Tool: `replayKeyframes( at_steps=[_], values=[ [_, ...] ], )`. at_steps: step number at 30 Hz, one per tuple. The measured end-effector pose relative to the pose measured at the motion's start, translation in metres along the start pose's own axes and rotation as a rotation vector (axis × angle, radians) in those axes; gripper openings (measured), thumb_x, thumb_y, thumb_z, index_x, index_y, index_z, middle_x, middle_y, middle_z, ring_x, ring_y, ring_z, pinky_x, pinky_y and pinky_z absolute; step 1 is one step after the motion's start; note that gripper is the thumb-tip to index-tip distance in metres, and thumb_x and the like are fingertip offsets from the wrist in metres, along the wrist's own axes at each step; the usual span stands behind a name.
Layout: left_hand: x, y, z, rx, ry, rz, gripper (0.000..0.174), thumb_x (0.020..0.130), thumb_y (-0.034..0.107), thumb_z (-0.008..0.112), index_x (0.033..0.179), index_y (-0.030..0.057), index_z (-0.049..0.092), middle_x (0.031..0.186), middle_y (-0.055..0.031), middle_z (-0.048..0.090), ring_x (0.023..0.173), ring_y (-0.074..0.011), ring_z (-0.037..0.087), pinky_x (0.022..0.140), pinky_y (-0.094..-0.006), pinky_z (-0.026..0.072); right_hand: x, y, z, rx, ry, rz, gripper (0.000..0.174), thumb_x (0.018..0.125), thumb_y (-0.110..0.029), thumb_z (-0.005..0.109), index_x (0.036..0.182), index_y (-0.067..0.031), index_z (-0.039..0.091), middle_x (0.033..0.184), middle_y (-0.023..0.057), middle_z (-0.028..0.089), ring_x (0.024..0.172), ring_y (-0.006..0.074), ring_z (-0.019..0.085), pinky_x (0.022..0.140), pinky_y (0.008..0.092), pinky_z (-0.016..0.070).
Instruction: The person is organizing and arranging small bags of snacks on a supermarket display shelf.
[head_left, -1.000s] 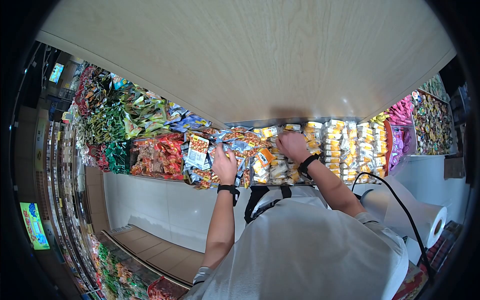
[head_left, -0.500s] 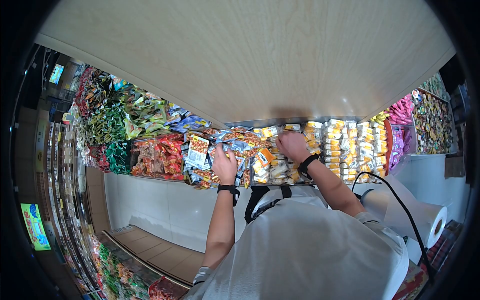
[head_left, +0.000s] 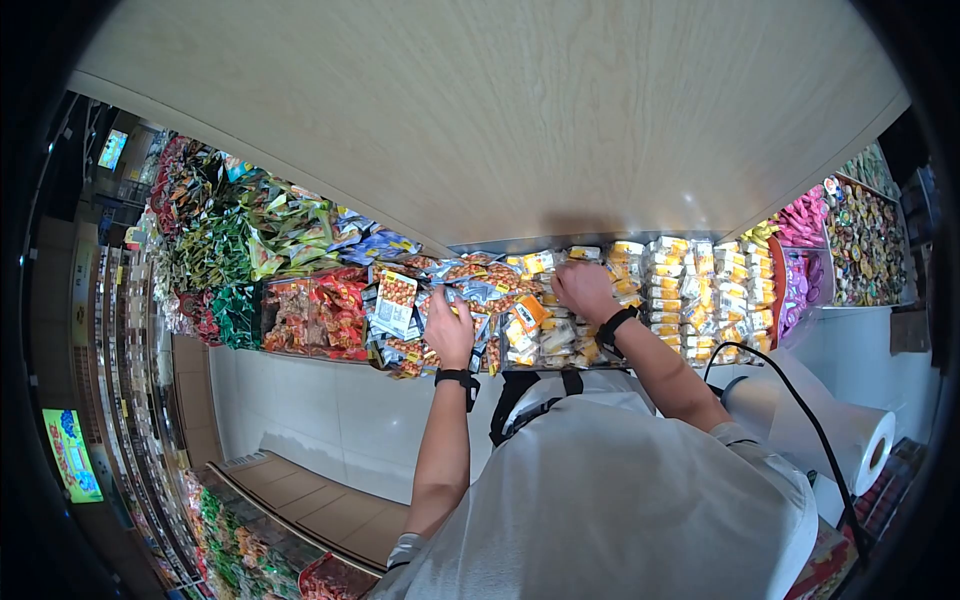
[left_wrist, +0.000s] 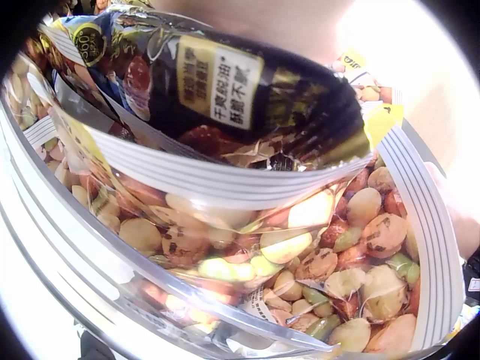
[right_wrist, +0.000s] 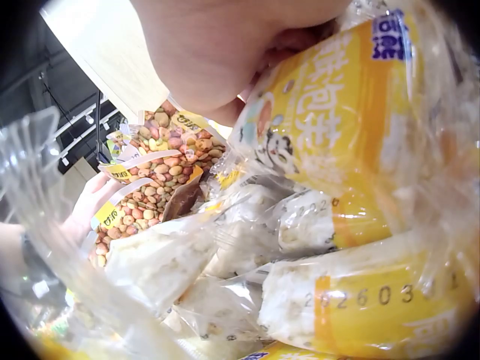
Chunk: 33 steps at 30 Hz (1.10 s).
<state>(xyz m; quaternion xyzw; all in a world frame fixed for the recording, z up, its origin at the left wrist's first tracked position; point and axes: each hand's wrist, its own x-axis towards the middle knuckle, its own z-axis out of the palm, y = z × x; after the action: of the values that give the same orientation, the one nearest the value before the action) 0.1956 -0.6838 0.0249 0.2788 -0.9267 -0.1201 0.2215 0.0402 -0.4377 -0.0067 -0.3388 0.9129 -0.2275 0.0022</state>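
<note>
My left hand [head_left: 450,330] rests among bags of mixed nuts and beans [left_wrist: 352,262], fingers loosely bent, with some fingertips hidden among the bags. Close under its palm in the left wrist view lies a dark snack bag [left_wrist: 225,90] with a pale label panel. My right hand [head_left: 588,295] is over the rows of small snack packets. In the right wrist view its curled fingers hold the edge of a clear-wrapped packet with a yellow label [right_wrist: 322,112]. More white and yellow packets [right_wrist: 375,292] lie right below that one.
A wooden panel [head_left: 500,120] rises just beyond the bins. Red snack packs [head_left: 340,310] fill the bin left of the nut bags. An orange tag [head_left: 530,313] stands between the nut bags and white packets. A black cable [head_left: 800,400] and a white roll [head_left: 830,430] are at right.
</note>
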Motion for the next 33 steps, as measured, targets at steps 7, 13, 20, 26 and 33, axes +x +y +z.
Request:
replayKeyframes(
  at_steps=[7, 13, 20, 26, 33],
  values=[
    [0.0000, 0.0001, 0.0006, 0.003, 0.000, -0.008, 0.038, 0.100, 0.022, 0.063, 0.134, 0.0042, 0.061, 0.115, -0.0212, 0.074, 0.097, -0.0413, 0.073, 0.079, -0.0502, 0.0576, 0.0003, 0.0007, 0.0016, 0.012, 0.018, -0.007, 0.032, 0.096, -0.029, 0.062, 0.076, -0.0062, 0.073, 0.081, 0.0157, 0.074, 0.072, 0.0354, 0.073, 0.066, 0.0490, 0.0592],
    [0.0003, -0.0002, 0.0004, 0.000, -0.007, -0.012, 0.038, 0.101, 0.022, 0.062, 0.134, 0.0042, 0.061, 0.115, -0.0218, 0.074, 0.098, -0.0419, 0.073, 0.080, -0.0510, 0.0575, 0.0004, 0.0008, 0.0016, -0.009, -0.020, 0.008, 0.032, 0.096, -0.030, 0.062, 0.077, -0.0062, 0.073, 0.081, 0.0156, 0.074, 0.072, 0.0357, 0.073, 0.067, 0.0497, 0.0592],
    [0.0006, 0.0007, -0.0005, 0.008, -0.011, -0.012, 0.038, 0.101, 0.023, 0.062, 0.134, 0.0038, 0.061, 0.116, -0.0218, 0.074, 0.098, -0.0420, 0.073, 0.079, -0.0505, 0.0579, 0.0007, 0.0012, 0.0017, -0.004, -0.028, 0.006, 0.032, 0.096, -0.030, 0.062, 0.078, -0.0061, 0.073, 0.082, 0.0155, 0.074, 0.074, 0.0353, 0.074, 0.067, 0.0490, 0.0594],
    [0.0000, 0.0004, -0.0004, 0.006, -0.007, -0.005, 0.038, 0.101, 0.022, 0.062, 0.134, 0.0037, 0.061, 0.117, -0.0217, 0.074, 0.098, -0.0419, 0.073, 0.080, -0.0502, 0.0582, 0.0003, 0.0019, 0.0034, 0.002, -0.020, 0.000, 0.032, 0.097, -0.030, 0.062, 0.078, -0.0061, 0.073, 0.083, 0.0154, 0.074, 0.074, 0.0351, 0.074, 0.067, 0.0486, 0.0596],
    [0.0003, 0.0002, -0.0001, 0.002, -0.025, -0.020, 0.039, 0.101, 0.023, 0.062, 0.135, 0.0033, 0.061, 0.118, -0.0217, 0.074, 0.100, -0.0418, 0.073, 0.081, -0.0504, 0.0582, 0.0000, 0.0026, 0.0042, -0.002, -0.029, 0.001, 0.031, 0.097, -0.030, 0.062, 0.079, -0.0069, 0.073, 0.082, 0.0146, 0.074, 0.074, 0.0350, 0.074, 0.067, 0.0488, 0.0596]
  ],
)
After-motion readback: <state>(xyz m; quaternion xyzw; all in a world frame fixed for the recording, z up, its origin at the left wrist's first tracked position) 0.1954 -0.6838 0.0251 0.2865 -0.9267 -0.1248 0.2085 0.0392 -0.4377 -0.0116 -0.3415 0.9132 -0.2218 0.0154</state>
